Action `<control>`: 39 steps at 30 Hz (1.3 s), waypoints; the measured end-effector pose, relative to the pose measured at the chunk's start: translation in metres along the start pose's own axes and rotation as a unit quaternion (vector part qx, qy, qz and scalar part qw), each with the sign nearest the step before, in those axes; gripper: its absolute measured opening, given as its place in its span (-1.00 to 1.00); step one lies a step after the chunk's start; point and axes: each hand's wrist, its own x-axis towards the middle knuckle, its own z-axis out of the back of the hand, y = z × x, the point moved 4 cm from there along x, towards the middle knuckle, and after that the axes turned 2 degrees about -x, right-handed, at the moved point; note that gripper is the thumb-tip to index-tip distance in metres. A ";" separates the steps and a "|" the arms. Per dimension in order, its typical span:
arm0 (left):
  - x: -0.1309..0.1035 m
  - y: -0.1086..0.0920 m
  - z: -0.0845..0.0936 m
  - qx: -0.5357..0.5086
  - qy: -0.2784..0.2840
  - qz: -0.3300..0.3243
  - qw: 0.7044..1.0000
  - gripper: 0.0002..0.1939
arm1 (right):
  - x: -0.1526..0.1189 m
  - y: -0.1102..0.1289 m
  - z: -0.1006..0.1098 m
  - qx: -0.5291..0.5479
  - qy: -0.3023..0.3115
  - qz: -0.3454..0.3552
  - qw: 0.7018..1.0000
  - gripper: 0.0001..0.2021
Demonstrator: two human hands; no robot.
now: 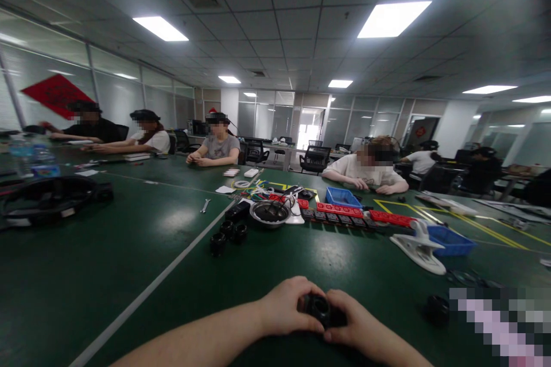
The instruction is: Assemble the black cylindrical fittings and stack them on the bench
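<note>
Both my hands meet low in the picture, just above the green tabletop, around a small black round part point(319, 308) with a hollow in its face. My left hand point(287, 305) curls round its left side, thumb below and fingers above. On the other side, my right hand point(348, 320) has its fingers and thumb bent against the same part. What exactly the part is, I cannot make out. Similar black round parts point(217, 243) stand in a cluster farther off to the left. Another black part point(437, 308) lies to the right of my right hand.
Mid-table are a round silver-rimmed black item point(270, 214), red strips point(340, 209), a blue tray point(343, 197), another blue tray point(451, 241) and a white stand point(419, 249). A wrench point(205, 206) and a black ring-shaped item point(51, 198) lie left. Several people sit around.
</note>
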 end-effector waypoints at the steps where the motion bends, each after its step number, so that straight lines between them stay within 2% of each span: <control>1: 0.000 0.000 -0.001 -0.002 -0.004 0.007 1.000 -0.53 | 0.001 -0.001 -0.001 -0.008 -0.010 -0.014 1.000 -0.70; 6: -0.002 -0.001 -0.006 0.013 -0.073 0.079 0.994 -0.52 | 0.003 0.000 -0.012 -0.140 -0.088 -0.063 0.984 -0.75; 10: -0.002 -0.003 -0.006 0.026 -0.097 0.092 0.991 -0.55 | 0.002 0.008 -0.016 -0.210 -0.135 -0.063 0.966 -0.79; 14: 0.000 -0.002 -0.003 0.013 -0.066 0.064 0.996 -0.57 | 0.001 0.009 -0.013 -0.152 -0.105 -0.023 0.982 -0.72; 17: 0.001 0.000 -0.001 -0.012 -0.033 0.039 0.999 -0.54 | 0.001 0.008 -0.006 -0.064 -0.039 0.006 0.997 -0.71; 20: 0.001 0.001 -0.001 -0.034 -0.008 0.019 0.999 -0.52 | 0.000 0.005 0.000 -0.006 0.010 0.001 1.000 -0.74; 22: 0.001 0.001 -0.003 -0.040 -0.002 0.017 0.999 -0.52 | 0.000 0.002 0.001 -0.001 0.007 -0.014 1.000 -0.72; 25: 0.001 0.001 -0.007 -0.033 -0.015 0.038 0.999 -0.52 | 0.001 -0.002 -0.003 -0.034 -0.029 -0.037 0.998 -0.68; 27: 0.000 0.001 -0.010 -0.014 -0.044 0.066 0.997 -0.53 | 0.001 -0.002 -0.008 -0.094 -0.053 -0.054 0.993 -0.68; 30: -0.001 -0.003 -0.012 0.013 -0.086 0.082 0.993 -0.59 | -0.001 0.005 -0.013 -0.219 -0.102 -0.078 0.967 -0.71; 33: -0.001 -0.006 -0.011 0.019 -0.076 0.080 0.994 -0.65 | -0.002 0.012 -0.013 -0.270 -0.128 -0.064 0.952 -0.65; 36: 0.001 -0.006 -0.008 0.004 -0.047 0.059 0.997 -0.68 | -0.001 0.011 -0.009 -0.222 -0.110 -0.019 0.969 -0.53; 39: 0.002 -0.004 -0.007 0.002 -0.020 0.041 0.999 -0.59 | -0.001 0.004 -0.004 -0.113 -0.037 0.039 0.992 -0.58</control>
